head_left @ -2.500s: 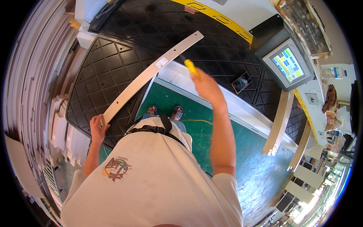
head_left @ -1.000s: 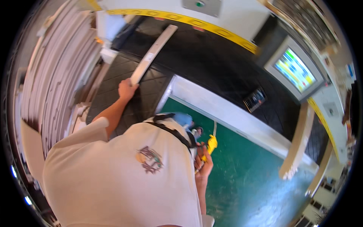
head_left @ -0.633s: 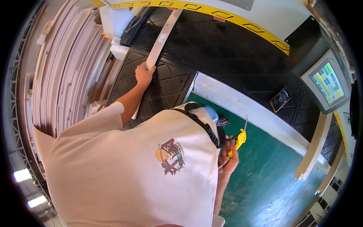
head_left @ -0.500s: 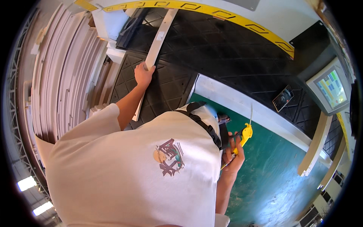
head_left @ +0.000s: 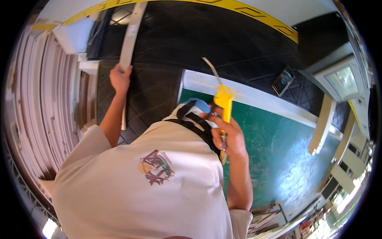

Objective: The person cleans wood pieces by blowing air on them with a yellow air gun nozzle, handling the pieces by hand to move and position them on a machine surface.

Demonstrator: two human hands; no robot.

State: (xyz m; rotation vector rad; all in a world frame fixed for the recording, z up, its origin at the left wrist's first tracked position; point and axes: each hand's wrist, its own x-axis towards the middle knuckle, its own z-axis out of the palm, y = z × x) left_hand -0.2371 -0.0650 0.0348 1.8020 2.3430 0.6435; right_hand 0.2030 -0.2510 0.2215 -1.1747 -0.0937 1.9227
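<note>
My left hand point(head_left: 120, 79) is closed around a long pale wooden strip point(head_left: 131, 39), which lies over the black quilted-pattern table point(head_left: 167, 47) and runs away from me under the yellow rail. Part of the strip passes beneath my left forearm. In my right hand point(head_left: 231, 135) is a yellow air blow gun point(head_left: 225, 104) with a thin metal nozzle, held upright in front of my waist. Its nozzle tip points toward the black table, apart from the strip. My fingers wrap its handle, and a hose fitting shows below them.
Tall stacks of pale boards point(head_left: 43, 95) stand at the left. A yellow slotted rail point(head_left: 238, 7) arcs over the table's far side. A phone point(head_left: 283, 81) lies on the table at the right, near a monitor point(head_left: 338, 81) and a wooden beam point(head_left: 322, 125). Below is the green floor point(head_left: 274, 139).
My right hand has raised the blow gun and brought it forward toward the table. The view has turned, so the scene shifts left; my left hand keeps its hold on the strip.
</note>
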